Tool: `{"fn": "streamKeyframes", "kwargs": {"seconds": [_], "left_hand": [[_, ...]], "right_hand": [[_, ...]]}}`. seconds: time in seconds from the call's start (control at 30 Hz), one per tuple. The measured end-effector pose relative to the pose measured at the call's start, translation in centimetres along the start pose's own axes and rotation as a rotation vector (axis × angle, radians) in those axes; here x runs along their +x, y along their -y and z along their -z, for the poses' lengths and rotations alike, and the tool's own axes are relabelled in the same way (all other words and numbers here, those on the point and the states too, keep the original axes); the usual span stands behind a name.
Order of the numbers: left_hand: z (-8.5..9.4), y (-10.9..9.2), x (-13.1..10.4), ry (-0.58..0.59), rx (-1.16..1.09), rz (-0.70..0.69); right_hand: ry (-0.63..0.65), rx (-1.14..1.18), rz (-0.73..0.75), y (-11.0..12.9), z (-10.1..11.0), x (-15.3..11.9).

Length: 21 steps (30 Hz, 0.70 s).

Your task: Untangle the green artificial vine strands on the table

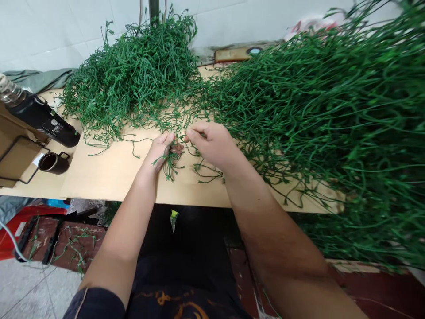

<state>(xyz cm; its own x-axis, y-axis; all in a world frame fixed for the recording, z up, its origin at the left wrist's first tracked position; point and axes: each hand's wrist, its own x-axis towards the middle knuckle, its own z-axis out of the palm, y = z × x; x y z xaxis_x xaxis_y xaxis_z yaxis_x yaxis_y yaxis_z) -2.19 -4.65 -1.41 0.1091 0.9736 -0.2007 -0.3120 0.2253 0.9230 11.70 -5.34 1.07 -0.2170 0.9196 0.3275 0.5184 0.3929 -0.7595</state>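
Near the table's front edge, my left hand is closed around a small bunch of green strands, whose tips hang below the fingers. Just to its right, my right hand is pinched, its fingertips at a thin green strand close to the left hand. Behind the hands spreads a tangled heap of green strands. A larger heap of long green strands covers the right side and hangs over the front edge. Loose strands lie around both hands.
On the table, a black bottle and a dark mug stand at the left beside a cardboard box. A wooden-coloured object lies at the back by the wall. Below left is a brown bench with scraps.
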Motion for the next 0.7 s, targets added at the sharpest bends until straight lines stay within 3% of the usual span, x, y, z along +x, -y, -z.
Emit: {"fn": "streamKeyframes", "kwargs": {"seconds": [0.1,0.27,0.37,0.47,0.53,0.6,0.7], "left_hand": [[-0.1,0.1,-0.1,0.010,-0.017,-0.019],[-0.3,0.0,-0.1,-0.082,0.000,-0.131],[-0.6,-0.3,0.1,-0.201,0.011,-0.079],[-0.8,-0.9,0.4,-0.364,-0.053,-0.041],[-0.8,-1.1,0.4,-0.378,-0.058,-0.020],[-0.5,-1.0,0.2,-0.324,-0.041,-0.029],[0.1,-0.5,-0.1,-0.185,-0.048,-0.074]], "right_hand": [[-0.049,0.124,0.000,0.4,-1.2,0.2],[-0.101,0.160,0.156,1.1,-3.0,-1.9],[-0.146,0.187,0.200,2.6,-2.4,-4.2],[-0.083,0.198,0.326,5.2,-0.8,-5.9],[-0.052,0.113,0.378,6.1,0.2,-6.1],[-0.067,0.030,0.296,5.7,0.9,-5.4],[-0.131,0.017,0.033,3.1,1.3,-3.4]]}}
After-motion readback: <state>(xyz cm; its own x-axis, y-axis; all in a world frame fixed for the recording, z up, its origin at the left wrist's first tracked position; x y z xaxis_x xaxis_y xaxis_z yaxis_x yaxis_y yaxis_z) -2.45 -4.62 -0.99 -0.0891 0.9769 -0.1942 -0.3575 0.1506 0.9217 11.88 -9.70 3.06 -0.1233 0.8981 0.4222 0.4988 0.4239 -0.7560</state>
